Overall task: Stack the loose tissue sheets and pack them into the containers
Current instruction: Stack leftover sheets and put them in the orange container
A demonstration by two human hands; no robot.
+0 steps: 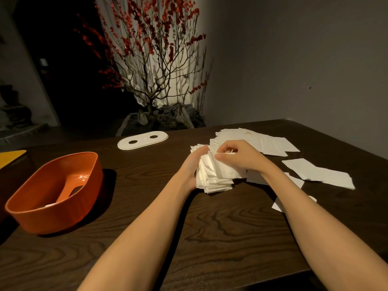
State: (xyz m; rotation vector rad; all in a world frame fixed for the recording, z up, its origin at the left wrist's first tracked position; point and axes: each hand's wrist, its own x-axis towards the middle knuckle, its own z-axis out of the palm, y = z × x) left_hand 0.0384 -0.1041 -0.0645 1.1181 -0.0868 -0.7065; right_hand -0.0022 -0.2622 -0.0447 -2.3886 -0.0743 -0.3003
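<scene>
Both hands at work on a stack of white tissue sheets (212, 177), which sits on the dark wood-grain table (210, 227), centre-right. Left hand (192, 164) cups the stack's left side, fingers curled round the far edge, grasping it. Right hand (235, 156) lies over the top of the stack, thumb and fingers pinching the upper sheets. Stack edges uneven, sheets fanned at near side.

Loose tissue sheets (262, 141) spread in a heap beyond the hands, toward far right of table. More single sheets (319, 173) lie to the right of the right forearm; 1 sheet (279, 204) partly hidden under that forearm.

Orange oval container (54, 192) stands on the table at left, well apart from the stack, open side up, slot visible in its base. White oval lid w/ 2 holes (142, 140) lies flat near far table edge. Yellow item (11, 157) at left edge, partly out of view. Red-blossom branch arrangement (153, 59) behind the table.
</scene>
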